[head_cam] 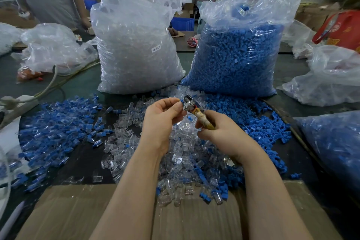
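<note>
- Head view, far left: a heap of joined blue-and-clear pieces point(58, 122) lies on the dark worktop point(81, 84).
- Left of centre: a tall clear bag point(134, 50), labelled "SJ 017", stands filled with clear caps. Loose clear caps point(124, 142) spread in front of it.
- Left hand point(161, 119): raised over the loose clear caps, with the forearm running up from the lower edge. Thumb and fingers point(171, 103) are curled, pinching a small blue plug point(182, 101) against the tool's head.
- Tool point(191, 103): a short metal cylinder head on a yellowish wrapped handle. It is held above the worktop between both hands, with the head tilted up and to the left.
- Right hand point(220, 132): fingers clamped round the tool's handle.
- Right of centre: a second bag point(237, 58) stands packed with blue plugs. Spilled blue plugs point(253, 122) lie before it.
- Far right: another bag point(335, 148), holding blue pieces, rests at the frame's edge.
- Near edge: flattened cardboard point(78, 216) lies beneath both forearms.
</note>
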A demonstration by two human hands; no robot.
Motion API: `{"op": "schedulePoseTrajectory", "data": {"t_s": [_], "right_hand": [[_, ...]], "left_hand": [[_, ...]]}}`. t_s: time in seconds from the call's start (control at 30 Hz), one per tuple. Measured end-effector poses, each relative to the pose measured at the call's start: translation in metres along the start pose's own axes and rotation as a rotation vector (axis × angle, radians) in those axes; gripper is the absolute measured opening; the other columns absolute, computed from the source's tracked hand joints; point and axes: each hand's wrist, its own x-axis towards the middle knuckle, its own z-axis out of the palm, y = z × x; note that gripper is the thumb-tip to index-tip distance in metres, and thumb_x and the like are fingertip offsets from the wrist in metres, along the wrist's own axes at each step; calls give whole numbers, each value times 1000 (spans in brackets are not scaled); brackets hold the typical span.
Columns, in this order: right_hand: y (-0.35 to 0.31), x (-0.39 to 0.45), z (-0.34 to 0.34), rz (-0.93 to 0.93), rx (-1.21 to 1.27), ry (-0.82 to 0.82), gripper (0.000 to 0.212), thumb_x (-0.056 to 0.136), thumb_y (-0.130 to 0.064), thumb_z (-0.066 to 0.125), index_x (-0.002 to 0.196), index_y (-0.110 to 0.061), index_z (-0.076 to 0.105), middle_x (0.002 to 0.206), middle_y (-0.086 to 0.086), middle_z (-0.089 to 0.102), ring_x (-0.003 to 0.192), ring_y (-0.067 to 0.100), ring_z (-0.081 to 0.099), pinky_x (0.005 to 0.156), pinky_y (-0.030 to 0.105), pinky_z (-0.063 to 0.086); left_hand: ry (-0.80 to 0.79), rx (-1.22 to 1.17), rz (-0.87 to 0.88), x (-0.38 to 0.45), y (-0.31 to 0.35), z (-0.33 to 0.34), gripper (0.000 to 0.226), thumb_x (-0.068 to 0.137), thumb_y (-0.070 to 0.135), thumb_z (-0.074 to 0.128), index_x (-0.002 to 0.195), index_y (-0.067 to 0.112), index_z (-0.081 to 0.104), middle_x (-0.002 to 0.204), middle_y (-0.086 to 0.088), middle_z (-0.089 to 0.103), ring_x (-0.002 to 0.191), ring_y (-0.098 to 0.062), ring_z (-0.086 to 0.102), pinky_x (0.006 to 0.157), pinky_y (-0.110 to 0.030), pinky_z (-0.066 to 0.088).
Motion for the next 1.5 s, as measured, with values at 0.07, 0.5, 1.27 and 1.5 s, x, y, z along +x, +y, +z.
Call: {"op": "schedulePoseTrajectory", "data": {"t_s": [0.07,0.5,1.27,1.5], "right_hand": [[0,0,0,-8,-17,-5,12,82,-15,64,89,-23,58,77,-1,58,63,15,52,60,32,42],[-6,-1,4,-3,-154,54,12,82,-11,54,81,-22,58,69,2,60,59,18,51,55,32,41],[13,4,1,559,-414,418,21,88,-25,59,76,-12,48,73,7,53,60,23,47,48,27,29],[17,5,1,634,-398,444,30,87,-28,63,102,-6,50,82,9,53,71,29,50,55,32,37]], "left_hand": [[-1,-10,-12,0,0,-1,11,92,1,61,88,9,67,81,-5,69,66,-8,64,69,-22,55],[5,6,-29,2,0,-3,11,92,2,62,87,10,67,84,-7,71,71,-11,65,69,-23,54],[884,-1090,-72,5,22,-101,14,102,6,47,96,3,59,84,-4,72,59,-6,70,66,-21,58],[839,-1061,-27,7,21,-101,12,101,4,49,92,7,55,87,-3,70,69,-6,70,86,-22,56]]}}
